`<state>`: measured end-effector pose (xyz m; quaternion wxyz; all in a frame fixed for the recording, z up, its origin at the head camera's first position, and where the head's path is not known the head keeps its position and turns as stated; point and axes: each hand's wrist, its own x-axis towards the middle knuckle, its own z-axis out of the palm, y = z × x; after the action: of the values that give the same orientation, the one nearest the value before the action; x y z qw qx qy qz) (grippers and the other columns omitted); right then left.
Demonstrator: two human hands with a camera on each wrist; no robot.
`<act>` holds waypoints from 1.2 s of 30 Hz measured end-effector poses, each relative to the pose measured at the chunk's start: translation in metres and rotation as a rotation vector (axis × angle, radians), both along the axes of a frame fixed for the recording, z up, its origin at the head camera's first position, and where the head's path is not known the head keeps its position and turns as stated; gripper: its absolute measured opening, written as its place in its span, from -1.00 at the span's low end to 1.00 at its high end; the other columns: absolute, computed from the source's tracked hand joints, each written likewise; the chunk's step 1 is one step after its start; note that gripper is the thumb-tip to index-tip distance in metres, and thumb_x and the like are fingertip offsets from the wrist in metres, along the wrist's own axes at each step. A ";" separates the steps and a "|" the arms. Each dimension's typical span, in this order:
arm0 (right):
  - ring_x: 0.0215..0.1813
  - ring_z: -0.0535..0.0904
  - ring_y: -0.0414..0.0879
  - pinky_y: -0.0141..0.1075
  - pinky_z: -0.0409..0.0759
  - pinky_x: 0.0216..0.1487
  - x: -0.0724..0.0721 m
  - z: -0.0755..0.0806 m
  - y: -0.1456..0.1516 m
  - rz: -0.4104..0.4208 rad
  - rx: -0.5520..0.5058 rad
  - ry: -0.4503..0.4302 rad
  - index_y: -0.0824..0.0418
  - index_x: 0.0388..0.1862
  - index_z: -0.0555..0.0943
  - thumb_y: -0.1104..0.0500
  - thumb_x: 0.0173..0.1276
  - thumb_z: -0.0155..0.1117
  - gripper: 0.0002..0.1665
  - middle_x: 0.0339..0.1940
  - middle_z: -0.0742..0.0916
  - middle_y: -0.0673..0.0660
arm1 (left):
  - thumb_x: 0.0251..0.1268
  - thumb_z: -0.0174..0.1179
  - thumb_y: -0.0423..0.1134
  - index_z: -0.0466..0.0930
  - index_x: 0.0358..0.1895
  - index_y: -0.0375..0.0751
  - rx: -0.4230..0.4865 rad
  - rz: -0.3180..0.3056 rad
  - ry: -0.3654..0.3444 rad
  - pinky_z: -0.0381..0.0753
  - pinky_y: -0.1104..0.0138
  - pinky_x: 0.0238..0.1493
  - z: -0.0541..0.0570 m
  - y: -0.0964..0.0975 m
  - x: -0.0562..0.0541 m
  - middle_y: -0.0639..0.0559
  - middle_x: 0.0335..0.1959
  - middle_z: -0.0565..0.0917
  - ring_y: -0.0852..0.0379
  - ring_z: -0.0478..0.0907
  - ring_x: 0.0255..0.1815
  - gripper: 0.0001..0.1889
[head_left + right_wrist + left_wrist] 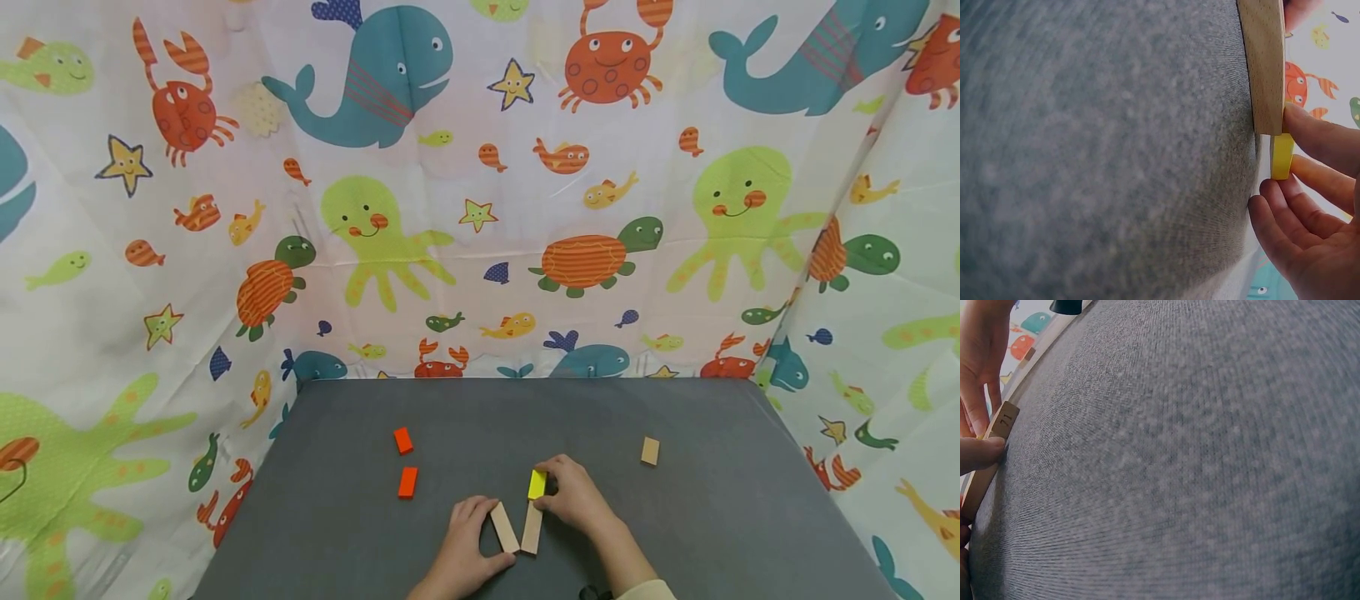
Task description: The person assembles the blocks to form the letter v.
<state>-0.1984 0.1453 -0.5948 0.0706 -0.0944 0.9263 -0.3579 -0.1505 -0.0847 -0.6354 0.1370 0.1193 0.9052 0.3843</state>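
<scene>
In the head view two plain wooden blocks stand in a V on the grey cloth, their near ends close together. My left hand [467,546] holds the left wooden block [505,528] lengthwise, thumb at its near end and fingers at its far end. That block's end, marked 71, shows in the left wrist view beside my thumb [985,452]. With my right hand [576,493] I pinch a small yellow block [537,484] at the far end of the right wooden block [532,528]. The right wrist view shows the yellow block [1282,156] against the wooden one, fingers around it.
Two orange-red blocks, a farther one [403,441] and a nearer one [407,482], lie to the left. A short wooden block [650,452] lies at the right. Behind the grey cloth-covered table [337,533] hangs a sea-animal curtain [480,275].
</scene>
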 end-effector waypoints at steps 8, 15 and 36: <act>0.06 0.63 0.11 0.07 0.62 0.10 0.001 -0.001 0.001 0.007 -0.012 0.020 0.28 0.10 0.68 0.23 0.04 0.64 -0.41 0.04 0.67 0.19 | -0.05 0.54 0.19 0.47 0.36 -0.07 -0.012 -0.001 0.009 0.43 -0.16 0.25 0.001 0.000 -0.001 -0.03 0.28 0.45 -0.12 0.29 0.32 -0.13; 0.06 0.62 0.11 0.08 0.60 0.12 0.001 0.000 0.003 0.006 -0.023 0.023 0.28 0.11 0.68 0.18 0.12 0.60 -0.45 0.04 0.66 0.19 | -0.04 0.52 0.20 0.46 0.37 -0.03 -0.021 -0.008 0.017 0.43 -0.15 0.26 0.003 0.000 0.000 -0.02 0.29 0.45 -0.12 0.28 0.32 -0.15; 0.10 0.63 0.10 0.06 0.62 0.08 0.003 0.003 0.014 -0.037 -0.024 0.083 0.22 0.12 0.68 0.12 0.26 0.50 -0.54 0.09 0.66 0.16 | -0.07 0.55 0.17 0.47 0.36 -0.10 0.001 0.011 -0.022 0.41 -0.18 0.26 0.001 0.001 -0.002 -0.04 0.28 0.45 -0.13 0.29 0.32 -0.13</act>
<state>-0.1954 0.1589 -0.5918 0.0244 -0.0928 0.9256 -0.3661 -0.1527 -0.0839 -0.6348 0.1449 0.1102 0.9040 0.3868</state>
